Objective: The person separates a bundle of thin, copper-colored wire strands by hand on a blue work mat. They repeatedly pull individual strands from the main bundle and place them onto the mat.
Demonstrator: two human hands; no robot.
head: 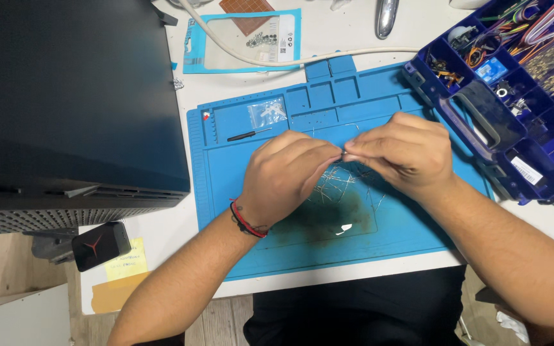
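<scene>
Thin metal wire [343, 152], pinched between left hand [286, 172], right hand [402, 152] fingertips

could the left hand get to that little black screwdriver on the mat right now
Probably yes. The black screwdriver lies bare on the blue mat just beyond the left hand, with nothing between, though its fingertips are pinching something small.

Both hands, left [286, 176] and right [402, 150], meet fingertip to fingertip, pinched.

tiny part [343, 154] between fingertips too small to identify.
</scene>
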